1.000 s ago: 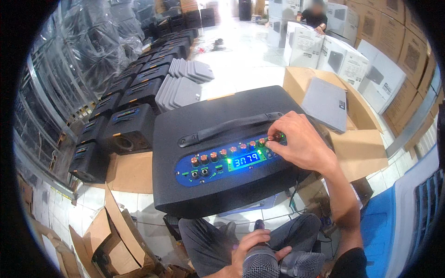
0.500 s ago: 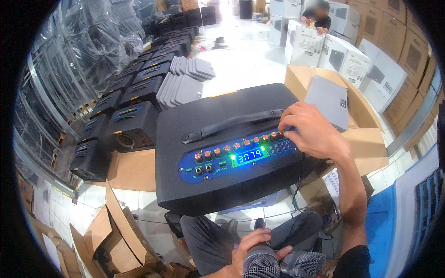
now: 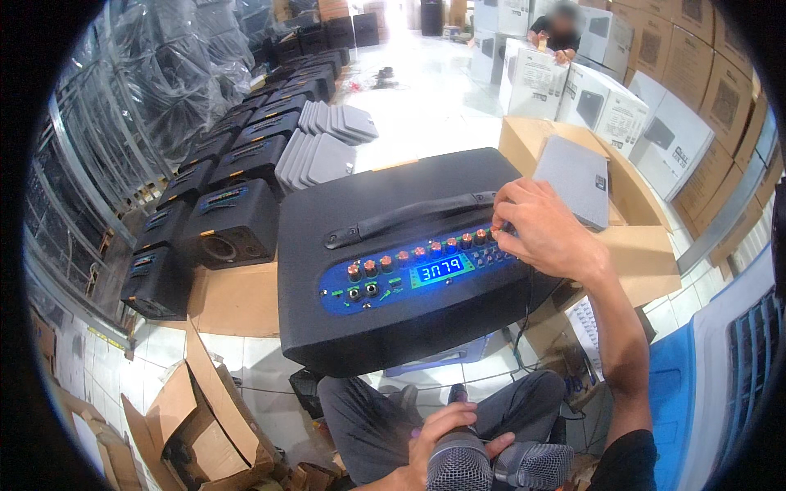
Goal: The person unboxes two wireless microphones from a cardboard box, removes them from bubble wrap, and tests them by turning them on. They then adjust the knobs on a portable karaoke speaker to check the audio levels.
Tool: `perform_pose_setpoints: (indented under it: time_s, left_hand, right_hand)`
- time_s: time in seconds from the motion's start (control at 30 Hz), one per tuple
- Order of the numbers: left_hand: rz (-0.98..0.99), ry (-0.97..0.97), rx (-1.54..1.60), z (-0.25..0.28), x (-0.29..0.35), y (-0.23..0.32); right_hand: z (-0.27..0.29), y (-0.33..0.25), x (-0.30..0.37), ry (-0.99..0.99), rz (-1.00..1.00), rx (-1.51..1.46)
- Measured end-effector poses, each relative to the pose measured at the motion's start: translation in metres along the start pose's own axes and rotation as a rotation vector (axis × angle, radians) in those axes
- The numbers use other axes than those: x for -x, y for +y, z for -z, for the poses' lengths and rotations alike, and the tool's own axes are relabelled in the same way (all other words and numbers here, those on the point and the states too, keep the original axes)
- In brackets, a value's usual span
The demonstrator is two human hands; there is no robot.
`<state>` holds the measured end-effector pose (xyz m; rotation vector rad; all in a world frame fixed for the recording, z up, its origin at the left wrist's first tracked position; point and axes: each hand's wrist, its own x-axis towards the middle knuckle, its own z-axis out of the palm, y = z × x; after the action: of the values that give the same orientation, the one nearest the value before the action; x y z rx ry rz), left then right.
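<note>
A black portable speaker point(image 3: 393, 196) with a strap handle point(image 3: 417, 219) stands before me. Its blue control panel point(image 3: 332, 292) carries a row of copper-coloured knobs point(image 3: 403, 257), two round jacks and a lit digital display point(image 3: 442, 268). At the right end of that row, my right hand point(image 3: 547, 231) has thumb and fingers closed around a knob, which they mostly cover. Low in front of my lap, my left hand point(image 3: 442, 431) grips two microphones, one with a dark mesh head point(image 3: 460, 466) and the other with a greyer mesh head point(image 3: 536, 465).
Black speaker cabinets point(image 3: 233, 221) line the left, beside stacked grey grilles point(image 3: 315, 164). Another grille point(image 3: 573, 180) leans on an open carton point(image 3: 643, 245) at right. An opened cardboard box point(image 3: 209, 425) lies lower left. A person point(image 3: 558, 33) is behind white boxes point(image 3: 602, 106).
The green lights beside the display have gone dark. The whole view has shifted slightly. My right hand stays at the same knob, and my left hand still holds the microphones.
</note>
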<state>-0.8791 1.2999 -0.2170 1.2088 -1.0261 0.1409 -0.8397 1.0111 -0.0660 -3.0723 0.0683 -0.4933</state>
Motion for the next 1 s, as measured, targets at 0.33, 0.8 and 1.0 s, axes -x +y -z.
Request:
perform_pose_setpoints:
  time_s: [0.33, 0.8, 1.0]
  left_hand:
    - [0.064, 0.042, -0.007, 0.000, 0.000, 0.003]
    - [0.017, -0.003, -0.034, 0.003, -0.005, 0.006]
    - [-0.030, 0.011, -0.020, 0.002, 0.002, 0.005]
  right_hand:
    - [-0.005, -0.014, -0.007, -0.032, -0.029, -0.084]
    - [-0.008, -0.019, -0.015, -0.039, 0.010, -0.148]
    - [-0.008, -0.021, -0.018, -0.046, 0.077, -0.103]
